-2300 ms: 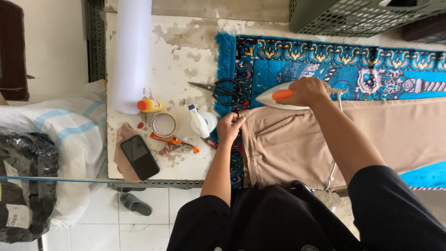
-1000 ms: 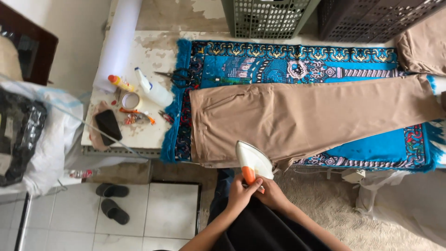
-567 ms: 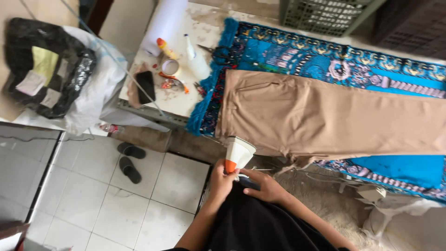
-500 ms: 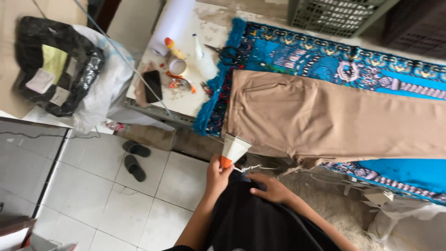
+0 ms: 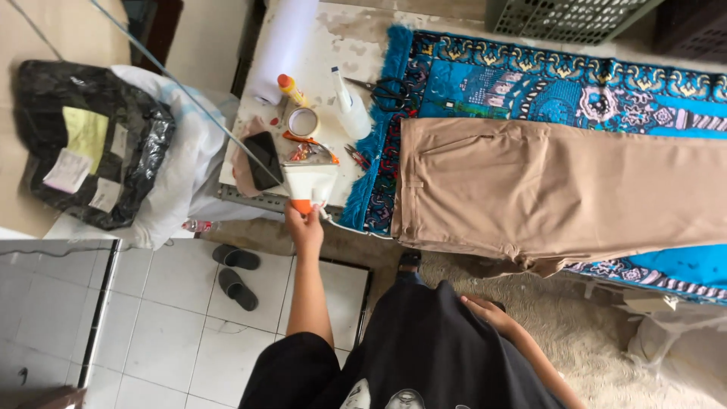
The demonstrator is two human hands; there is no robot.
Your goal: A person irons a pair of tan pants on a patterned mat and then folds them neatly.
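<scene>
The left hand (image 5: 304,229) grips the orange handle of a white iron (image 5: 309,184), held over the near edge of the chipped white table (image 5: 333,45). The right hand (image 5: 485,309) rests open against dark clothing. Smooth beige trousers (image 5: 560,193) lie flat on a fringed blue patterned rug (image 5: 530,79).

We see a smooth white plastic iron (image 5: 310,184) with an orange grip, closed in the left hand (image 5: 304,227). The tan trousers (image 5: 553,198) at centre right are matt woven cloth, lying flat and smooth. Under them, the blue patterned rug (image 5: 485,79) looks like soft pile with a fringed edge. The tabletop (image 5: 333,34) at top centre is painted, its surface flaking and rough. The phone (image 5: 264,160) is glossy black. At upper left, the black plastic bag (image 5: 91,144) shines and crinkles. The floor tiles (image 5: 174,318) at lower left are smooth and pale.
</scene>
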